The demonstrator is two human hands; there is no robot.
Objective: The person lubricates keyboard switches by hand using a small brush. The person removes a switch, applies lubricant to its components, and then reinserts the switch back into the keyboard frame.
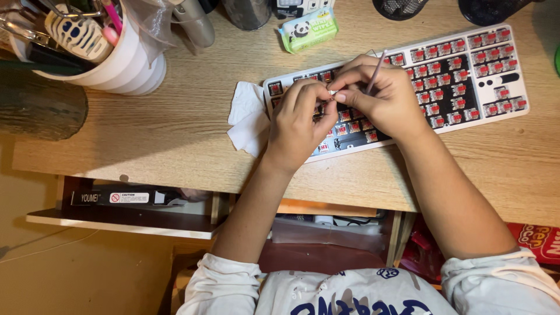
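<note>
A white keyboard [501, 114] with its keycaps off, showing rows of red switches, lies tilted on the wooden desk [175, 134]. My left hand [297, 125] rests on the keyboard's left part, its fingertips pinched on something small that I cannot make out. My right hand [382, 96] is just beside it, fingertips meeting the left hand's, and it grips a thin pinkish stick [376, 71] that points up and away. A crumpled white tissue [248, 116] lies by the keyboard's left end, partly under my left hand.
A white cup [119, 64] stuffed with pens and tools stands at the back left. A green wet-wipe packet [308, 29] lies behind the keyboard, with dark containers along the back edge. Below the desk edge is a shelf with a black box [125, 196].
</note>
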